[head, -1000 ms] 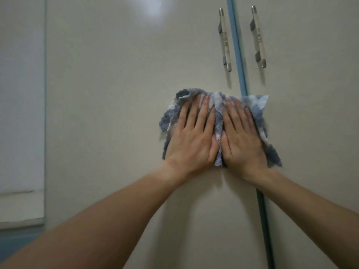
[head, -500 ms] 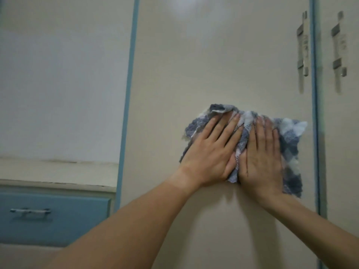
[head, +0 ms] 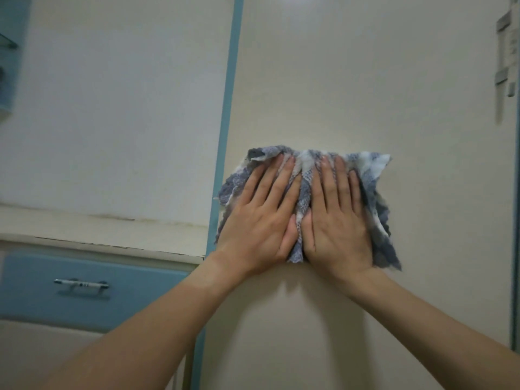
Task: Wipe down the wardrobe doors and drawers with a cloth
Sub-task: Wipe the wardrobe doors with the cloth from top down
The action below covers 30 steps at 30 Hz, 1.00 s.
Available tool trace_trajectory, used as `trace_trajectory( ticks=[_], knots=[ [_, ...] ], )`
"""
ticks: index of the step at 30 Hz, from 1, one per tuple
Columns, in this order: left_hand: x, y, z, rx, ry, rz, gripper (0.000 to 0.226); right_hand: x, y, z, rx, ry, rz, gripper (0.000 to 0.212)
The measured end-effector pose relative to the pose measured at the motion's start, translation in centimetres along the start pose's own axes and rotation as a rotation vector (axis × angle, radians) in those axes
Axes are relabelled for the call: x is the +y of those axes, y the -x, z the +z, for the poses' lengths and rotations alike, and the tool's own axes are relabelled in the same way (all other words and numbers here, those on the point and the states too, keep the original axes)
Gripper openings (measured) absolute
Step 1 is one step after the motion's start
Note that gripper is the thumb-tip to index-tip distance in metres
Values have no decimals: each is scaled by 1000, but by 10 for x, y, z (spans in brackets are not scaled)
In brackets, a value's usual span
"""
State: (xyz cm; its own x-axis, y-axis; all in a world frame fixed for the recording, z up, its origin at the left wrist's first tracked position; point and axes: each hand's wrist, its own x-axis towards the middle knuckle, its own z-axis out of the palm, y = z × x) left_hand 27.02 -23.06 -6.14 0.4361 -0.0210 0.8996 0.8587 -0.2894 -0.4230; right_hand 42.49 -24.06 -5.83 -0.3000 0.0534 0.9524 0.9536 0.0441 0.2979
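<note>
At the far left you see a part of a blue shelf unit (head: 12,52), cut by the frame edge. Below it a pale ledge (head: 98,232) runs toward the wardrobe. Under the ledge is a blue drawer (head: 33,291) with a metal handle (head: 81,284). A blue strip (head: 229,108) marks the left edge of the cream wardrobe door (head: 351,80).

The blue-and-white cloth (head: 368,175) lies flat against this door, and its left edge reaches the strip. Your left hand (head: 259,220) presses its left half and your right hand (head: 337,220) presses its right half. All fingers are straight and point upward, and the two thumbs lie close together. At the far right one door handle (head: 508,52) shows, blurred.

Compared with half a second before, the cloth and both hands are nearer to the blue strip. Only one door handle is in view in place of two, and more of the drawer shows.
</note>
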Motion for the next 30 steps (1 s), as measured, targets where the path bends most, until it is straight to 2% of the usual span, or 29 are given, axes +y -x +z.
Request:
trace_trajectory(
  ticks=[5,9,14,18,30],
  knots=[
    [-10,18,1,16,-11,-72,65,-20,-5,2,14,-53,-70,66],
    [-10,37,3,43,-29,-154,65,-29,-2,6,29,-196,-166,64],
    [14,50,11,86,-71,-312,65,-24,3,7,4,-444,-260,60],
    [36,47,18,111,-57,-432,66,-6,8,5,-14,-489,-326,56],
    [124,-2,32,49,-37,-303,68,97,47,-16,-35,-395,-275,54]
  ],
)
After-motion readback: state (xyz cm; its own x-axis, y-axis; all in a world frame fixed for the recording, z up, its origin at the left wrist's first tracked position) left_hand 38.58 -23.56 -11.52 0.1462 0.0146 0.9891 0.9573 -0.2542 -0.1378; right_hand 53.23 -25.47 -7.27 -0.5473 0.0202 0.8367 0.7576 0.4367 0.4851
